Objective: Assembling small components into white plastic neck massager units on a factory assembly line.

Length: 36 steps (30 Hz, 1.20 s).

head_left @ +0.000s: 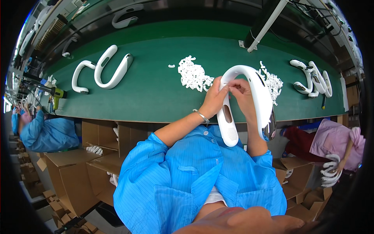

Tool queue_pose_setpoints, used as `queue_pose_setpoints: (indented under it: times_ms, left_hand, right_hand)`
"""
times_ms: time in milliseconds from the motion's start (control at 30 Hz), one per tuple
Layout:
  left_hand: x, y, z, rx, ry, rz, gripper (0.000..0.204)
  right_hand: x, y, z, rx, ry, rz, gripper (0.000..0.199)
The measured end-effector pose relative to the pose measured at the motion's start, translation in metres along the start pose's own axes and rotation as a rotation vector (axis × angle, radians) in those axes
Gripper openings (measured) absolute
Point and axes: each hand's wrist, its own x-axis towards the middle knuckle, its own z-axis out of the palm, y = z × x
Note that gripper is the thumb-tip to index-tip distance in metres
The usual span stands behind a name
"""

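Note:
A white U-shaped neck fan [261, 101] is held up over the near edge of the green work table [156, 93], its bend away from me and its two arms hanging toward me. My left hand [212, 100], with a bracelet at the wrist, is closed round the fan's left arm near the bend. Inside the curve, my right hand [242, 95] has its fingertips pinched against that same arm; what they hold, if anything, is hidden. Behind the fan lie a pile of small white plastic pieces [191, 74] and a second pile [276, 85], partly covered by the fan.
Two neck fans [113, 82] lie at the left, several more [318, 84] at the right. A green power tool [57, 93] sits at the left end. A white post [269, 25] rises behind. Cardboard boxes [72, 183] stand below; co-workers [48, 130] are on both sides.

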Motion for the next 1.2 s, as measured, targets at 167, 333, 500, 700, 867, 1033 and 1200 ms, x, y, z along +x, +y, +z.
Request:
queue_pose_setpoints:
  times_ms: [167, 333, 500, 700, 867, 1033, 1200]
  left_hand:
    - [-0.004, 0.011, 0.003, 0.190, -0.002, 0.167, 0.036]
    - [-0.011, 0.013, 0.007, 0.181, -0.009, 0.214, 0.036]
    - [-0.010, 0.010, 0.005, 0.125, -0.017, 0.266, 0.031]
    - [0.003, 0.006, 0.015, 0.026, 0.008, 0.236, 0.025]
    - [0.025, -0.007, 0.016, -0.206, -0.019, -0.055, 0.022]
    - [0.048, 0.012, 0.029, -0.283, -0.086, -0.270, 0.034]
    - [0.066, 0.022, 0.047, -0.180, -0.140, -0.327, 0.029]
  right_hand:
    - [-0.004, -0.021, 0.004, 0.095, 0.091, 0.056, 0.021]
    - [-0.008, -0.029, -0.003, 0.232, 0.064, 0.089, 0.022]
    - [-0.016, -0.014, 0.001, 0.168, 0.086, 0.246, 0.026]
    - [-0.021, -0.005, 0.011, 0.317, 0.331, 0.150, 0.020]
    - [-0.001, -0.006, -0.005, 0.490, 0.271, 0.289, 0.021]
    - [-0.018, 0.028, -0.026, 0.650, 0.360, 0.365, 0.048]
    - [-0.048, 0.020, -0.037, 0.784, 0.120, 0.501, 0.058]
